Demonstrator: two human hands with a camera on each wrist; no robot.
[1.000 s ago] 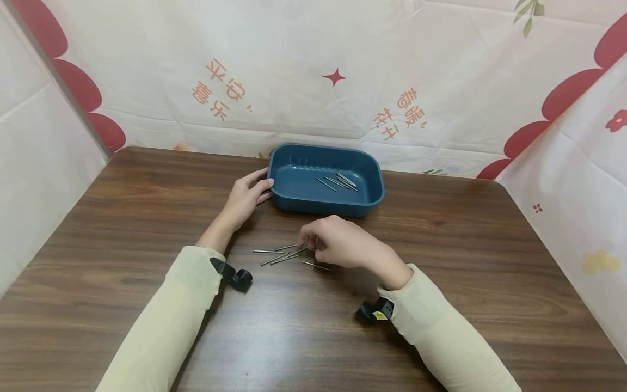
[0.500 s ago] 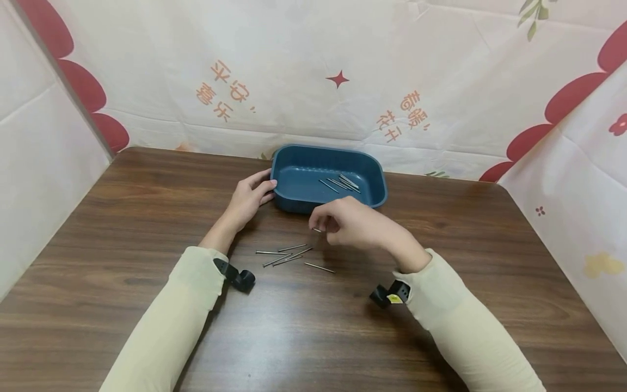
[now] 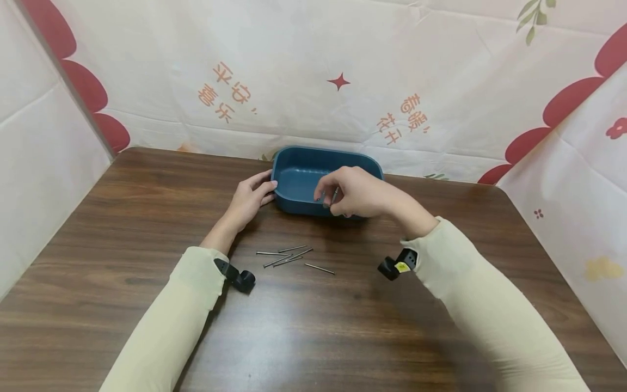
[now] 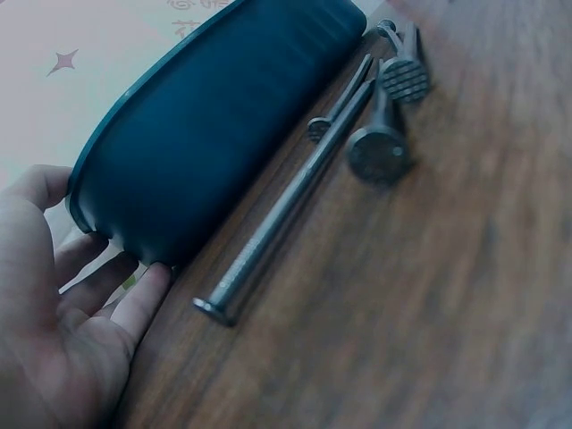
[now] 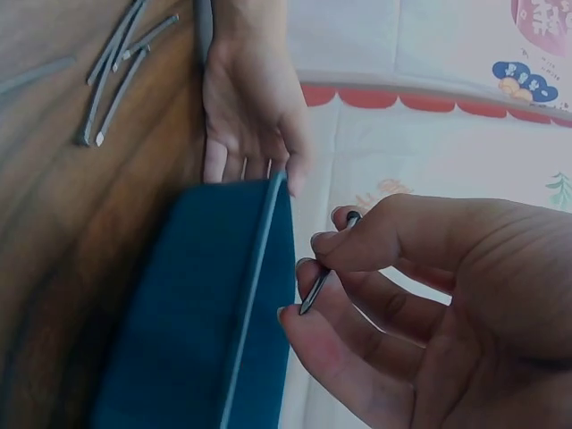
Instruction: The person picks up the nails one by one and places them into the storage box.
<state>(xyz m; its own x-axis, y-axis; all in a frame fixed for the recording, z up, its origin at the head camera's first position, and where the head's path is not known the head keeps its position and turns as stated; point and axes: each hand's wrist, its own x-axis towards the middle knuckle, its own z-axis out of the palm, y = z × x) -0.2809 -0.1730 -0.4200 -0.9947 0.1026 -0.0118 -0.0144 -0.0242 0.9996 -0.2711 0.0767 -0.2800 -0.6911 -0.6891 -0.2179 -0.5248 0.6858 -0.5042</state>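
My right hand [image 3: 357,193] is over the front part of the blue plastic basin [image 3: 294,207], pinching a steel nail [image 5: 329,277] between thumb and fingertips. In the right wrist view the nail tilts, its head up by the thumb and index finger. My left hand [image 3: 249,200] rests against the basin's left end, with extended fingers touching the outer wall and the thumb at the rim. Several loose nails [image 3: 289,258] lie crossed on the table in front of the basin, and a separate nail [image 3: 320,268] lies to their right. My right hand hides the basin's right interior.
The brown wood-grain table [image 3: 274,337] reaches back to a patterned cloth backdrop [image 3: 294,65], which stands close behind the basin. Cloth also hangs at both sides. A small black camera [image 3: 242,281] sits on the left wrist, and another camera [image 3: 390,268] on the right.
My right hand has lifted a nail from the group on the table and carried it up and away to over the basin. The left hand stays at the basin's left end.
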